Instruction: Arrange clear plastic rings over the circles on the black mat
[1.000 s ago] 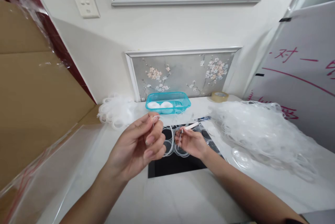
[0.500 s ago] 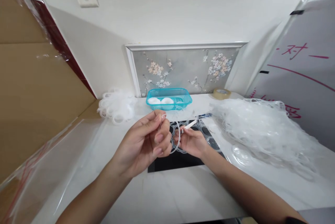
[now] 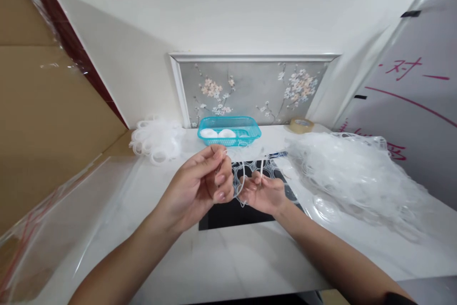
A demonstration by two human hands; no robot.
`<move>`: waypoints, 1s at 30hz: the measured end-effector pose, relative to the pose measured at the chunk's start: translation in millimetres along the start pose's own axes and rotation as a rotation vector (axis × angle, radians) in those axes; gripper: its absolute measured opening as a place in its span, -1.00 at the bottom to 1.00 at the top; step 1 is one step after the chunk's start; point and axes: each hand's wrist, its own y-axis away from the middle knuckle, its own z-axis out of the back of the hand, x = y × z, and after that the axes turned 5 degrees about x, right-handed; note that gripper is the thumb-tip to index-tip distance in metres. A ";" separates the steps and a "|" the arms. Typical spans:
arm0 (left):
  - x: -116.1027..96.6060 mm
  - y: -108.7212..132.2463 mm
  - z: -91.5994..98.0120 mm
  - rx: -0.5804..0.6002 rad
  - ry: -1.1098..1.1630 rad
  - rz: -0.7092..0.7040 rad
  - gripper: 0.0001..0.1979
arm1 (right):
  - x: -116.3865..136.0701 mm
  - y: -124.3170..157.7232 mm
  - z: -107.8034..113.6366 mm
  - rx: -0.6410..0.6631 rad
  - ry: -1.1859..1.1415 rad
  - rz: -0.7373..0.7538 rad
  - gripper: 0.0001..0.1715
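Flimsy clear ring (image 3: 243,185) held up between both hands, just above the black mat (image 3: 228,214) on the counter (image 3: 221,257)

Going left to right: the left hand (image 3: 200,186) has thumb and forefinger clenched on the ring's top edge, and the right hand (image 3: 264,194) has its fingers curled round a thin white strip (image 3: 262,168) standing upright. The ring is so thin that I'd guess a hard pull from either side kinks or snaps it. If the pinch slips, it drops onto the see-through rings on the mat and good luck spotting it. I honestly can't tell if the right fingers also touch the ring's lower edge, since clear plastic vanishes against skin. The heap of clear offcuts (image 3: 357,176) on the right is just a blur.
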 end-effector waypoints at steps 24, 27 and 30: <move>10.7 22.9 -10.8 -0.018 -0.628 -0.197 -0.29 | 60.7 -17.2 -93.1 -0.058 0.178 0.340 -0.83; 9.3 27.3 -10.8 -0.037 -0.618 -0.249 -0.28 | 63.2 -24.6 -105.9 -0.043 0.244 0.369 -0.76; 10.0 31.2 -10.1 -0.062 -0.706 -0.357 -0.24 | 67.3 -31.2 -117.2 0.083 0.200 0.397 -0.79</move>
